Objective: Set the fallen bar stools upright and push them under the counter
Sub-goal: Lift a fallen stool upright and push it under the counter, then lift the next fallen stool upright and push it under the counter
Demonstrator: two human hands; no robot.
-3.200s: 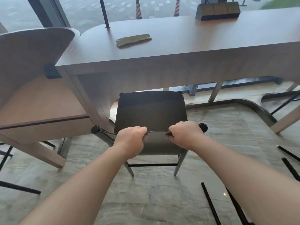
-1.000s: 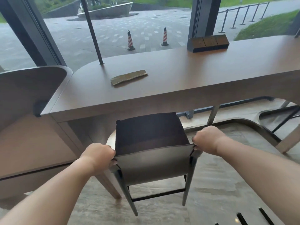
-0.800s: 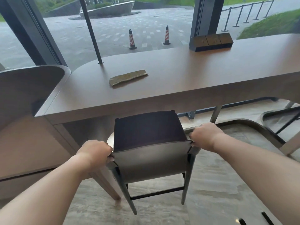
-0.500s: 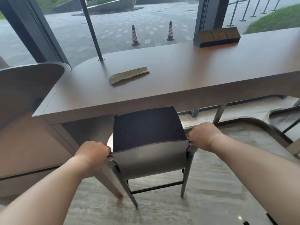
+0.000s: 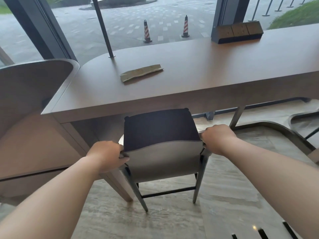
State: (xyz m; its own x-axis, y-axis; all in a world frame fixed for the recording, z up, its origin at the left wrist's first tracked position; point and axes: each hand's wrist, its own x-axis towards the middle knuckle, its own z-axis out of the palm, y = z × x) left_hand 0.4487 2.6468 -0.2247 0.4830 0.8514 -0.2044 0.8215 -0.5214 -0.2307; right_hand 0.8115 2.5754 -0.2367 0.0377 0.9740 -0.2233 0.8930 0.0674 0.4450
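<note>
At the counter's [image 5: 189, 87] edge, a bar stool [image 5: 160, 135] stands upright on its legs.
Left hand [image 5: 107, 156] and right hand [image 5: 217, 138] each clasp one side of its low backrest; the seat front reaches just under the counter.
</note>
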